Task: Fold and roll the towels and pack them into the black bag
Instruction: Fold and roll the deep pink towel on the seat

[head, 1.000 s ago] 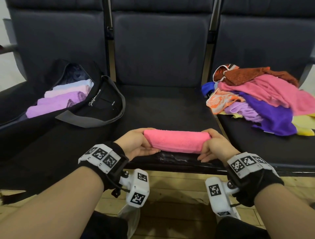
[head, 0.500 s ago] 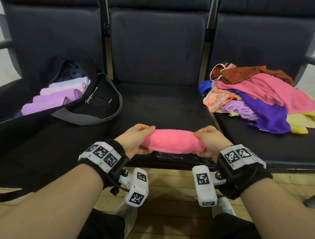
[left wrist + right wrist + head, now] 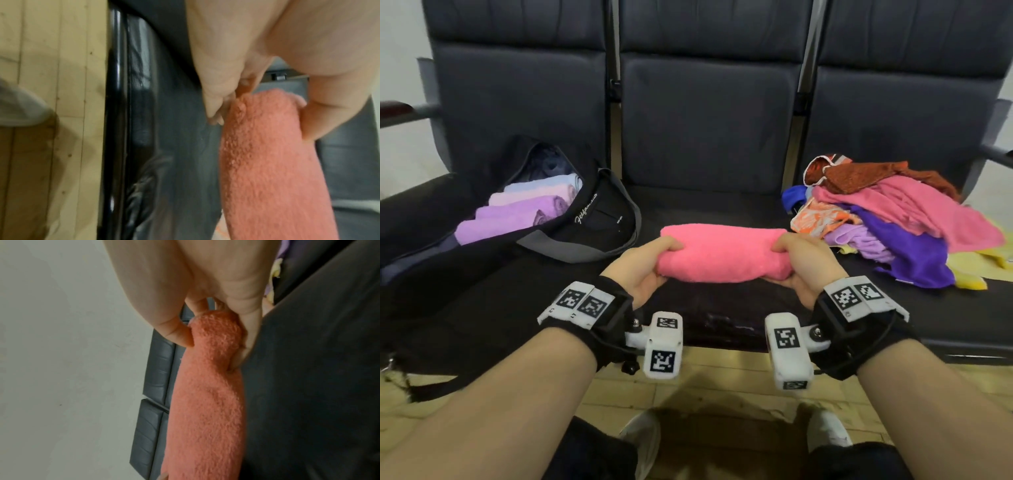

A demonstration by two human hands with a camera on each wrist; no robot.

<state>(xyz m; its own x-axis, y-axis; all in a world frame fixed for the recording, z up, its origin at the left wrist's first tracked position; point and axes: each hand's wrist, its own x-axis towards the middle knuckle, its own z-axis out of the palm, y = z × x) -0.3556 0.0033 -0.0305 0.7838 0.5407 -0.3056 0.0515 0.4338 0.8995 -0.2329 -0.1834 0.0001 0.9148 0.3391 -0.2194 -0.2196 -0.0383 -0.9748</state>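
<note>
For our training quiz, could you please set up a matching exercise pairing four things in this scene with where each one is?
Things:
1. pink rolled towel
2. purple rolled towels
3. loose towel pile
4. wrist cameras

Places:
A. on the right seat
B. inside the black bag on the left seat
C. held at its ends by the left hand and right hand
D. strapped below the wrists

Pairs: 1-C, 2-B, 3-A, 4-D
</note>
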